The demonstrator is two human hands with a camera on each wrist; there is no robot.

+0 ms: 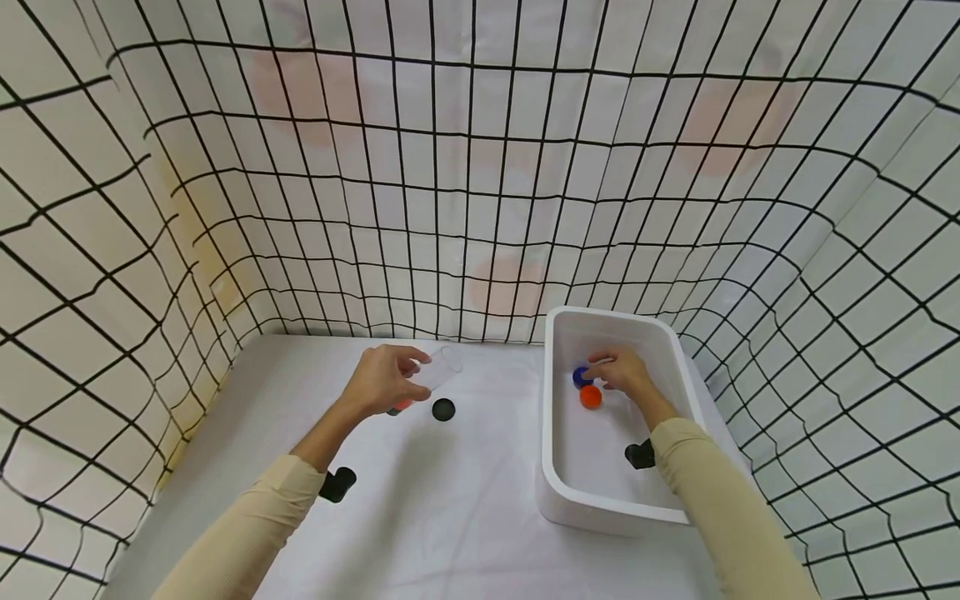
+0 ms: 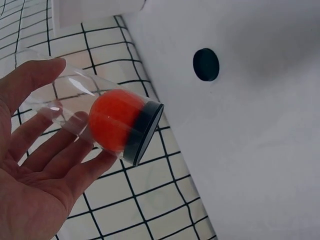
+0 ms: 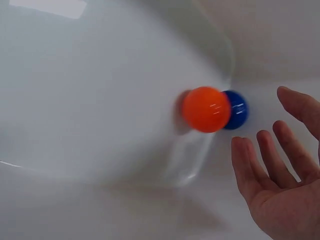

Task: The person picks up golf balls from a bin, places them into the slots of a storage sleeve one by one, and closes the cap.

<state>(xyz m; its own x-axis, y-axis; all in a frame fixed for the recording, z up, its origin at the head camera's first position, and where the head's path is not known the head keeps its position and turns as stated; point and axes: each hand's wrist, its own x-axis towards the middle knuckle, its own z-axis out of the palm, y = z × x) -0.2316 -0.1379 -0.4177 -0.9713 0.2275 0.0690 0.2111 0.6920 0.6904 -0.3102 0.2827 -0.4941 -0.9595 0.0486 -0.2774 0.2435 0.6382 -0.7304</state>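
Observation:
My left hand [image 1: 384, 382] grips a clear plastic tube [image 1: 446, 367] above the table. In the left wrist view an orange-red ball [image 2: 114, 120] sits inside the tube against its black end cap [image 2: 143, 133]. The tube lies tilted, thumb on one side and fingers on the other. A round black cap [image 1: 443, 409] lies on the table nearby. Over the white bin, my right hand [image 1: 624, 372] holds nothing, its fingers parted and slightly bent. Close to its fingertips are a blue ball [image 1: 582, 377] and an orange ball [image 1: 591, 397], side by side in the bin.
The white bin [image 1: 549, 417] with raised walls stands on the right of the white-covered table [image 1: 465, 517]. Black netting [image 1: 491, 200] encloses the back and both sides. A black wrist camera [image 1: 337, 485] shows at the left wrist, another [image 1: 640, 454] at the right.

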